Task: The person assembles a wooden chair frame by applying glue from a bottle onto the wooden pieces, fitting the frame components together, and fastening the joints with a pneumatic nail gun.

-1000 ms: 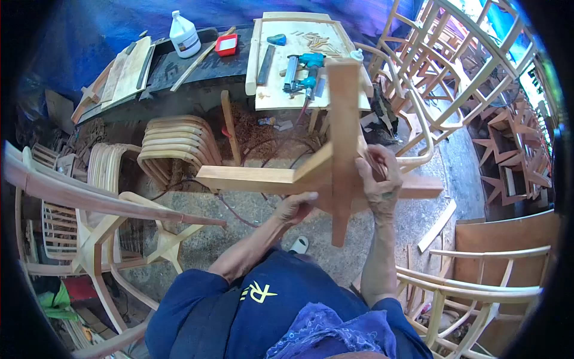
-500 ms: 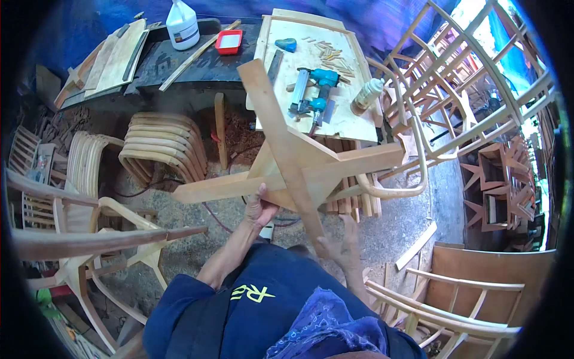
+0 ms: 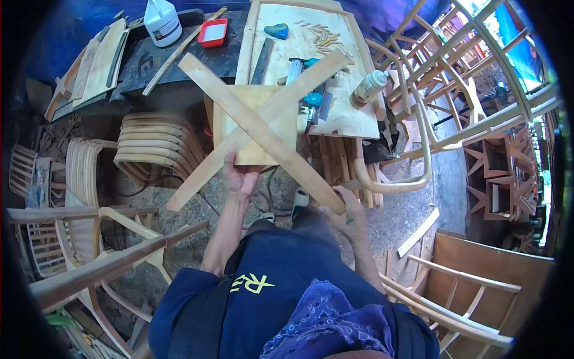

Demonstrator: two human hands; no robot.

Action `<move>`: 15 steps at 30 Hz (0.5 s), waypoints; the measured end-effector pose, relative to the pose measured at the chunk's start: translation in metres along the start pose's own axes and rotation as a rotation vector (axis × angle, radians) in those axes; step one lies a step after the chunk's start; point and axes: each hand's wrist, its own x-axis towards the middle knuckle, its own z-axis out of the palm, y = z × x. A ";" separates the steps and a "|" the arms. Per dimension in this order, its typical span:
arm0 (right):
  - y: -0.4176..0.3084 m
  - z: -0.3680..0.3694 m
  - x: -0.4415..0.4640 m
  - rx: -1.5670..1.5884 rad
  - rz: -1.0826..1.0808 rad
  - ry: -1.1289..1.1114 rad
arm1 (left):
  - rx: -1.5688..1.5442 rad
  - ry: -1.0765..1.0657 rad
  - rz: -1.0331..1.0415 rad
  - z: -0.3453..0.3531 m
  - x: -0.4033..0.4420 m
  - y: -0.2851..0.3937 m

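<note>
Held up in front of me is an X-shaped wooden frame (image 3: 254, 127), two crossed slats with a square wooden panel (image 3: 278, 134) behind the crossing. My left hand (image 3: 241, 179) supports the panel's lower edge, thumb in front and fingers underneath. My right hand (image 3: 347, 214) is closed around the lower right end of one slat. Beyond the frame, a teal nail gun (image 3: 313, 100) lies on the plywood worktop (image 3: 341, 122), partly covered by the upper right arm.
Small wood strips (image 3: 323, 37), a blue lump (image 3: 276, 30) and a bottle (image 3: 368, 90) are on the worktop. A white jug (image 3: 162, 25) and red tray (image 3: 213, 33) stand on the dark bench. Curved parts (image 3: 155, 143) are stacked below; chair frames crowd both sides.
The wooden frame has turned and tilted, so its panel now sits square behind the crossing. It has shifted left. My right hand has closed on the slat end.
</note>
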 end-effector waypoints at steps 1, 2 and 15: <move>-0.003 -0.009 0.010 -0.003 0.000 0.011 | -0.001 0.007 0.028 0.004 0.010 0.000; 0.004 -0.017 0.019 0.006 -0.029 0.000 | 0.010 0.012 0.070 0.008 0.020 0.001; 0.100 -0.105 0.169 0.731 -0.027 -0.276 | 0.213 0.098 0.307 0.076 0.139 -0.007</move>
